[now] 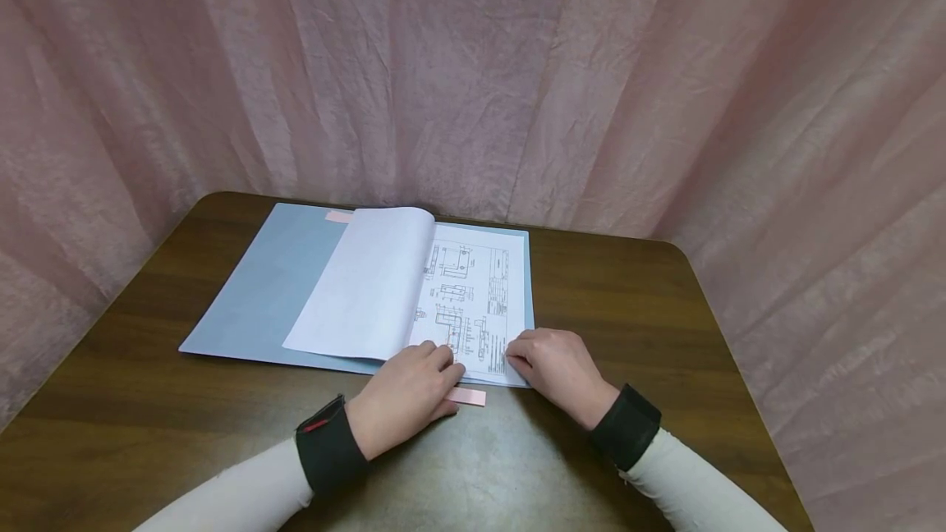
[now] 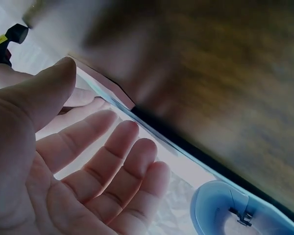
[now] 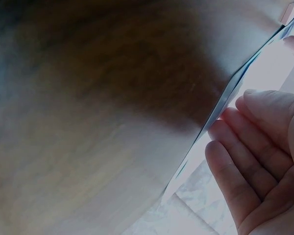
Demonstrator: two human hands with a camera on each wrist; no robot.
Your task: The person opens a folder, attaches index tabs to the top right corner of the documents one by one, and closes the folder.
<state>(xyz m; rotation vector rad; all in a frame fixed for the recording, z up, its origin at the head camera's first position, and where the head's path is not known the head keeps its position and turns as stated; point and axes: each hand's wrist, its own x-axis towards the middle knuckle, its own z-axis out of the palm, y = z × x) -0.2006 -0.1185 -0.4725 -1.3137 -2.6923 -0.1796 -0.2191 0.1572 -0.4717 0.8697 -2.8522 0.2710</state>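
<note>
An open light-blue folder (image 1: pixel 254 290) holds white sheets. One turned leaf (image 1: pixel 362 282) curves over to the left, and a page with technical drawings (image 1: pixel 498 269) faces up on the right. My left hand (image 1: pixel 410 388) rests its fingers on the sheets' bottom edge, the thumb lower beside a pink strip (image 1: pixel 473 397). In the left wrist view its fingers (image 2: pixel 130 156) are gently bent. At the drawing page's lower right corner, my right hand (image 1: pixel 557 368) brings thumb and index finger together at the paper, with the other fingers (image 3: pixel 235 161) curled along the folder's edge.
Another pink strip (image 1: pixel 339 217) shows at the folder's top, partly behind the turned leaf. The folder lies on a brown wooden table (image 1: pixel 606 294) with rounded far corners. A pink curtain (image 1: pixel 473 80) hangs around the table's far edge and sides.
</note>
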